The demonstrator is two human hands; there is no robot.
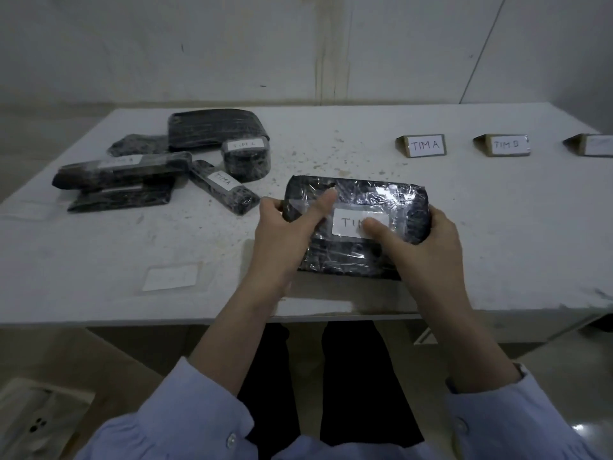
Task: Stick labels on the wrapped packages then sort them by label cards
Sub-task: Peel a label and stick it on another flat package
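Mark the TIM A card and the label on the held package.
TIM A card (425,145): head view, white front face.
Package label (346,224): head view, lettered left half.

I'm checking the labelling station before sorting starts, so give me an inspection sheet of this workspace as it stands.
Surface: white table, dotted with small specks toward the middle.
Job's things: held package with a label reading TIM, its last letter hidden by a thumb; pile of wrapped packages at far left, some labelled; TIM A card, TIM B card and a third card cut off by the frame edge.
Clutter: pale paper sheet lying flat at front left.
Grippers: left hand grips the held package's left edge; right hand grips its right edge, thumb pressing the label.
Cables: nothing seen.
Surroundings: grey wall behind the table.
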